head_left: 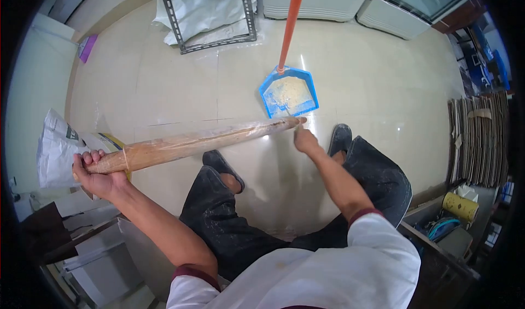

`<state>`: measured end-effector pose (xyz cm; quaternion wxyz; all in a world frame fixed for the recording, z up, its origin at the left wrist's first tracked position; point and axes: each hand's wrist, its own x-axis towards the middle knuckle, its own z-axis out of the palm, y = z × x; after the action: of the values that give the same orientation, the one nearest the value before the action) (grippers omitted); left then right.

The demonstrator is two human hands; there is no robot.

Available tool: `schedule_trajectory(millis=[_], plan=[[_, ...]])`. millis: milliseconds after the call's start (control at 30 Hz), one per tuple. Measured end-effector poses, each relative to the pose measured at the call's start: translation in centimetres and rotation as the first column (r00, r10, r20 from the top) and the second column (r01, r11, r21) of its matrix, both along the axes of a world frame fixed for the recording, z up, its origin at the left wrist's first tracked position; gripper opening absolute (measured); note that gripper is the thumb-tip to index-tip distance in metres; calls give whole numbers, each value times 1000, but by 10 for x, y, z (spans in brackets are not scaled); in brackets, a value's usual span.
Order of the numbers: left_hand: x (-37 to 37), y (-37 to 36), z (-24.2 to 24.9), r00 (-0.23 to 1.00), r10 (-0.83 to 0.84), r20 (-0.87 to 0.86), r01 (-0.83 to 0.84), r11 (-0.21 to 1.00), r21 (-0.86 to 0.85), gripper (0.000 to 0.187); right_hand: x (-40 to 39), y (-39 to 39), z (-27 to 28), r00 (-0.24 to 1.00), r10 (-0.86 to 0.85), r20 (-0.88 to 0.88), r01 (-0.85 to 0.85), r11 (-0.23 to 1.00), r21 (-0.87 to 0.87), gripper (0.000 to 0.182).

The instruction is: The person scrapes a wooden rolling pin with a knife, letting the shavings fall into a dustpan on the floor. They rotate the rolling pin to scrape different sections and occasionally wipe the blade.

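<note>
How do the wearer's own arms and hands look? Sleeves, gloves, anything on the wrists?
Left hand and right hand: both bare, no gloves. Short white sleeves with maroon cuffs; forearms uncovered below them. No watch, bracelet or cable visible. Fingers too small to rule out rings.

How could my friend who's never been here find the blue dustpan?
Start with the shiny cream tiled floor. Find the long brown pole in clear film, and look just beyond its tip by the right hand. There sits the blue plastic dustpan, the only thing nearby with a long orange handle and pale powder inside.
</note>
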<state>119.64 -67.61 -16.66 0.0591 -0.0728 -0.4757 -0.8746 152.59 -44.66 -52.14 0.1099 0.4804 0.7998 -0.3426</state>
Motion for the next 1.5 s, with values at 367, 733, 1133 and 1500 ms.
schedule_trajectory(millis=[367, 733, 1133, 1500], plan=[[11, 11, 4, 992, -97, 81, 92, 994, 63, 17, -133, -142, 308, 775, 467, -425, -559, 821, -117, 44], [10, 8, -1, 987, 26, 157, -36, 998, 57, 18, -63, -48, 115, 962, 226, -156, -209, 971, 116, 29], [13, 21, -1, 982, 92, 167, -102, 993, 53, 18, -117, -111, 251, 955, 145, -260, -194, 966, -174, 40], [15, 22, -2, 989, 2, 148, -10, 999, 49, 18, -65, -82, 144, 989, 50, -142, -53, 998, -17, 28]])
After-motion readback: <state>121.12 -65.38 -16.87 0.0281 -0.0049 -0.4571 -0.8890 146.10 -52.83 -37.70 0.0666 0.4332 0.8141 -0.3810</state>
